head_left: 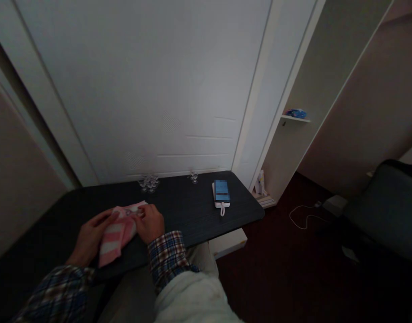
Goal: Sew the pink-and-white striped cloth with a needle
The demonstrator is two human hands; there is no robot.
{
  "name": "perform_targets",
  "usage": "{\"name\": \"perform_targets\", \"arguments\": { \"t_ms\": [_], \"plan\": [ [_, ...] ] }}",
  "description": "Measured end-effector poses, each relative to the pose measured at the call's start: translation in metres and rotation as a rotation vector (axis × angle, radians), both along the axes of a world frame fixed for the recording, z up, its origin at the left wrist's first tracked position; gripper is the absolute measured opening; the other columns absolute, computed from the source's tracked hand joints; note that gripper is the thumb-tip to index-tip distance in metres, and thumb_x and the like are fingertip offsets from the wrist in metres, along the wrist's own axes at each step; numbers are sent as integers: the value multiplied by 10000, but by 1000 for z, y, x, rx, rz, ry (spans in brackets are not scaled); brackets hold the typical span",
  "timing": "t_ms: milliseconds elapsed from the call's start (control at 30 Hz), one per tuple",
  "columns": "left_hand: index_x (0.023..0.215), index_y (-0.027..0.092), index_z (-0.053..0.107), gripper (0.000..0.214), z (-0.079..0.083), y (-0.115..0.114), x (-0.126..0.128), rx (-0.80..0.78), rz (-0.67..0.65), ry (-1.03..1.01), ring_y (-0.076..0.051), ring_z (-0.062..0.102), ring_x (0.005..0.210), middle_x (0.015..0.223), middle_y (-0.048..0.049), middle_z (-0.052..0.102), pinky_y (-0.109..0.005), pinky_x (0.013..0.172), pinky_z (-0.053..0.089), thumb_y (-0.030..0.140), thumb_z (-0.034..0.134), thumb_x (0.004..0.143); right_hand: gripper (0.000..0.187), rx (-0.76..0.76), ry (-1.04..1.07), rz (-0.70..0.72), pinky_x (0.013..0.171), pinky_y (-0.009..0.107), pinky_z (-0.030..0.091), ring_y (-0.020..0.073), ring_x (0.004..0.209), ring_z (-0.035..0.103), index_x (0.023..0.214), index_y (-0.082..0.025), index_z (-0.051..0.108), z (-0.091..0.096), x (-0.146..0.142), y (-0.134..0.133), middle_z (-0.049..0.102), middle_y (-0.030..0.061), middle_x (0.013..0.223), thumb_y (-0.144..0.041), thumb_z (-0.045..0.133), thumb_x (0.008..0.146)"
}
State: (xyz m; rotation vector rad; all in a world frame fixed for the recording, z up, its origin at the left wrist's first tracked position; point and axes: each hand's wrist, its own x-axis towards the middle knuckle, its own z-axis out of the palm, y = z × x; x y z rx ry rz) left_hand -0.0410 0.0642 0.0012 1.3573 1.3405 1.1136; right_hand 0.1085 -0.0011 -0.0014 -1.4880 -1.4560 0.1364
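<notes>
A pink and white striped cloth (pixel 114 237) lies bunched on the black table (pixel 189 215), near its front edge. My left hand (pixel 89 237) holds the cloth from the left, fingers curled over its top. My right hand (pixel 151 223) grips the cloth's right end, fingers closed; a small clear object seems pinched between the hands in the cloth, too dim to name. Both sleeves are plaid.
Several small clear glasses (pixel 148 183) stand at the table's back edge, another one (pixel 194 177) further right. A phone on a white power bank (pixel 221 194) lies at the right. A shelf unit (pixel 295 119), a floor cable (pixel 302 215) and a dark chair (pixel 387 211) are to the right.
</notes>
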Motion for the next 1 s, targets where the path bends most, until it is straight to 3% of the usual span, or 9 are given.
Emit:
{"name": "perform_targets", "arguments": {
  "t_ms": [200, 433, 633, 1000],
  "plan": [
    [1050, 149, 604, 527, -2, 2, 0, 3, -38, -22, -260, 583, 900, 1098, -114, 597, -346, 742, 504, 381, 699, 587, 282, -42, 15, -24, 721, 239, 452, 124, 773, 556, 966, -199, 538, 2, 1, -2, 575, 12, 856, -435, 473, 825],
    [979, 150, 627, 469, -1, -1, 3, 28, -55, -64, -274, 561, 973, 1095, -105, 604, -322, 781, 493, 342, 718, 560, 280, 17, 46, -6, 801, 259, 455, 139, 905, 536, 1082, -209, 481, 5, 2, -3, 533, 36, 1040, -256, 523, 809],
    [1001, 129, 621, 491, 3, -4, 5, 7, -66, -57, -293, 550, 993, 1084, -111, 610, -342, 823, 472, 364, 699, 577, 278, 92, 71, 58, 848, 257, 436, 138, 944, 518, 1080, -187, 482, 9, 3, -7, 521, 42, 1044, -132, 479, 807],
    [984, 193, 634, 405, 5, -7, 2, 12, -21, -45, -225, 581, 922, 1072, -59, 620, -245, 701, 499, 351, 691, 616, 260, 1, 63, 24, 715, 229, 455, 118, 770, 551, 971, -182, 534, 1, 2, -1, 556, 24, 873, -379, 533, 802]
  ]
}}
